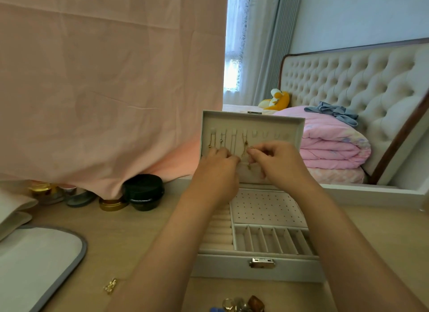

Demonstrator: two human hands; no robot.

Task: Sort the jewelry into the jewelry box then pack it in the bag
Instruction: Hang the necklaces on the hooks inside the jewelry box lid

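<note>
A pale grey jewelry box stands open on the wooden table, its lid upright. Several thin gold necklaces hang from hooks inside the lid. Both hands are raised in front of the lid. My left hand and my right hand pinch the two ends of a fine gold chain, whose small pendant dangles between them. The box tray shows ring rolls, a dotted earring panel and slotted compartments, all bare. A gold piece lies on the table at lower left. Several rings sit at the bottom edge.
A grey-edged white bag lies at the left. Black and gold-lidded jars stand under a hanging pink cloth. Behind the table is a bed with a tufted headboard and folded pink quilt.
</note>
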